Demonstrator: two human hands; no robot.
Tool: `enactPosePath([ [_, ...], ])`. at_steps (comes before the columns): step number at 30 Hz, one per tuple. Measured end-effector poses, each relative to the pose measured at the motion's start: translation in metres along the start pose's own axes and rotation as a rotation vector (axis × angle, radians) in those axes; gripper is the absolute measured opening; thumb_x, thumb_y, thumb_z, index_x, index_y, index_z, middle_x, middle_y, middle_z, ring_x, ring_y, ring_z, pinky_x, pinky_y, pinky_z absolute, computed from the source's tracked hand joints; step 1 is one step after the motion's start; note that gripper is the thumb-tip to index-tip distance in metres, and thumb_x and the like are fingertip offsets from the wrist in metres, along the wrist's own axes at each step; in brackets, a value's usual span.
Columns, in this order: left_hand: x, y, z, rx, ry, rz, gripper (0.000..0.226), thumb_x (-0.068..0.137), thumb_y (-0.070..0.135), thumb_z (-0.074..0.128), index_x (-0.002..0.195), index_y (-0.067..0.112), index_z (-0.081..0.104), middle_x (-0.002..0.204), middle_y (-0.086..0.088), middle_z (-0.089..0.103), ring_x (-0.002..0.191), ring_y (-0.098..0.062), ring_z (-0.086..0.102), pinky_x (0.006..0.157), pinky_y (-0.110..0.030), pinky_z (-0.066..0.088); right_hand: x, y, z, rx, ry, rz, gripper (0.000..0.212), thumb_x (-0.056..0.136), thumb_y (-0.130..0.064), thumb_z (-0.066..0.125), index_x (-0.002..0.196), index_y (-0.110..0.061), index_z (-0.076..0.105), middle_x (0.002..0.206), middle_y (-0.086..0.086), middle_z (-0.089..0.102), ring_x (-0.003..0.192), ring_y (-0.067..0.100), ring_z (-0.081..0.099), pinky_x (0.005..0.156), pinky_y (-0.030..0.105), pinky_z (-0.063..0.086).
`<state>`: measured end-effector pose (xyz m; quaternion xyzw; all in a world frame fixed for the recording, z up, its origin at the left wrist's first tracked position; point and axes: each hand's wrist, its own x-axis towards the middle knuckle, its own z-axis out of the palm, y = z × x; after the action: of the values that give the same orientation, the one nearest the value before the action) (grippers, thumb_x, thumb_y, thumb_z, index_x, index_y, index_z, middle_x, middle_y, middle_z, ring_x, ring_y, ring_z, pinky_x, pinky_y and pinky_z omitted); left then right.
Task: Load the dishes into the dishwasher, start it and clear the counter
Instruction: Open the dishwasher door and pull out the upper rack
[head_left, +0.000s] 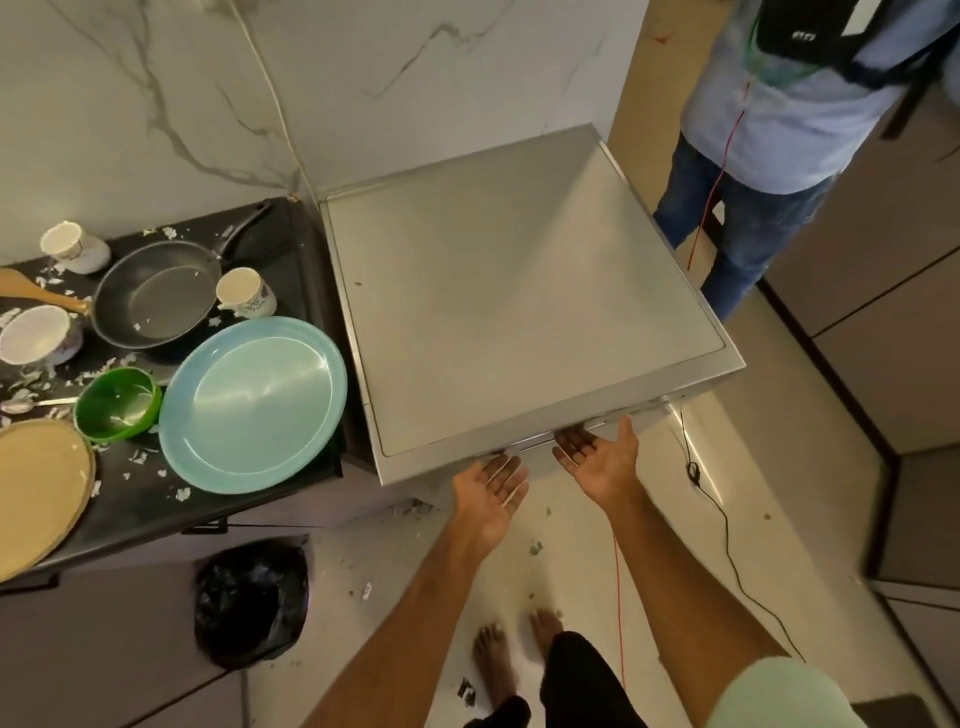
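Two empty palms up, left hand (491, 493), right hand (597, 454), fingers straight at dishwasher (519, 291) front lip, blue plate (254, 405) on counter (306, 260).

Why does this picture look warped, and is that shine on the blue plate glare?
Head view: the wide-angle lens bows the edges of the dishwasher and the cabinets at right; soft glare streaks the blue plate and the glossy floor; the corners smear, while the left hand and right hand look fairly crisp.
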<state>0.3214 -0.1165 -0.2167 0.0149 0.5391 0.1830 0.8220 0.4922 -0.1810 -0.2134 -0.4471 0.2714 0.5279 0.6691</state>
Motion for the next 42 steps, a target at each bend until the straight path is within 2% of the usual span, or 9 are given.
enactPosePath([
  [7,0.034,-0.029,0.023,-0.319,0.019,0.004,0.074,0.103,0.055,0.027,0.133,-0.007,0.054,0.131,-0.023,0.062,0.125,-0.036,0.058,0.113,-0.045,0.041,0.029,0.0,-0.01,0.154,-0.015,-0.008,0.071,0.098,-0.068,0.035,0.116,-0.003,0.057,0.117,0.021,0.061,0.115,0.038,0.058,0.111,0.055,0.041],
  [12,0.052,-0.047,0.062,-0.556,0.05,0.077,0.048,0.101,0.043,0.04,0.121,0.002,0.055,0.126,-0.022,0.057,0.111,-0.037,0.057,0.109,-0.05,0.043,0.038,-0.007,-0.018,0.178,0.001,-0.006,0.062,0.105,-0.054,0.032,0.12,0.003,0.052,0.122,0.023,0.058,0.116,0.038,0.057,0.114,0.052,0.039],
  [17,0.054,-0.067,0.079,-0.67,0.113,0.224,0.035,0.105,0.034,0.035,0.106,0.007,0.057,0.103,-0.017,0.061,0.099,-0.033,0.058,0.103,-0.045,0.048,0.048,-0.014,-0.023,0.119,-0.018,0.046,0.046,0.107,-0.039,0.035,0.126,-0.001,0.055,0.114,0.019,0.062,0.106,0.034,0.061,0.115,0.048,0.04],
  [24,0.055,-0.095,0.09,-0.487,0.227,0.397,0.029,0.105,0.023,0.036,0.094,0.011,0.06,0.091,-0.012,0.058,0.077,-0.023,0.053,0.066,-0.031,0.048,0.039,-0.027,-0.033,0.0,-0.106,0.123,0.031,0.104,-0.029,0.041,0.106,-0.008,0.064,0.104,0.017,0.066,0.092,0.032,0.062,0.106,0.044,0.046],
  [28,0.032,-0.158,0.072,-0.546,0.288,0.397,0.033,0.105,0.032,0.041,0.102,0.012,0.066,0.097,-0.014,0.066,0.086,-0.029,0.059,0.085,-0.04,0.055,0.002,-0.005,-0.101,0.035,-0.061,0.204,0.038,0.106,-0.037,0.034,0.122,-0.014,0.06,0.118,0.016,0.065,0.101,0.032,0.061,0.087,0.04,0.048],
  [31,0.027,-0.184,0.048,-0.579,0.301,0.327,0.033,0.103,0.033,0.042,0.105,0.011,0.066,0.105,-0.016,0.063,0.086,-0.028,0.054,0.096,-0.042,0.047,0.0,0.008,-0.131,0.064,-0.004,0.229,0.043,0.106,-0.038,0.035,0.134,-0.013,0.055,0.121,0.015,0.065,0.105,0.032,0.061,0.085,0.041,0.048],
  [37,0.001,-0.174,0.023,-0.249,0.281,0.263,0.025,0.104,0.022,0.044,0.1,0.006,0.062,0.102,-0.015,0.065,0.097,-0.027,0.063,0.09,-0.037,0.053,0.001,0.002,-0.137,-0.128,0.021,0.195,0.041,0.104,-0.036,0.048,0.13,-0.004,0.051,0.124,0.022,0.059,0.111,0.036,0.06,0.105,0.05,0.048],
  [40,-0.031,-0.179,0.008,0.382,0.491,0.338,0.024,0.097,0.013,0.049,0.076,0.008,0.058,0.085,-0.012,0.066,0.073,-0.027,0.064,0.063,-0.037,0.053,-0.03,-0.001,-0.151,-0.702,0.053,0.104,0.03,0.105,-0.024,0.047,0.109,0.002,0.061,0.101,0.021,0.068,0.092,0.033,0.067,0.088,0.042,0.059],
  [42,-0.041,-0.177,0.003,0.819,0.627,0.616,0.023,0.097,0.014,0.05,0.076,0.008,0.061,0.081,-0.01,0.067,0.074,-0.026,0.065,0.065,-0.037,0.055,-0.051,-0.006,-0.151,-0.998,-0.032,-0.146,0.031,0.104,-0.021,0.05,0.095,0.001,0.07,0.086,0.017,0.074,0.083,0.034,0.072,0.074,0.038,0.063],
])
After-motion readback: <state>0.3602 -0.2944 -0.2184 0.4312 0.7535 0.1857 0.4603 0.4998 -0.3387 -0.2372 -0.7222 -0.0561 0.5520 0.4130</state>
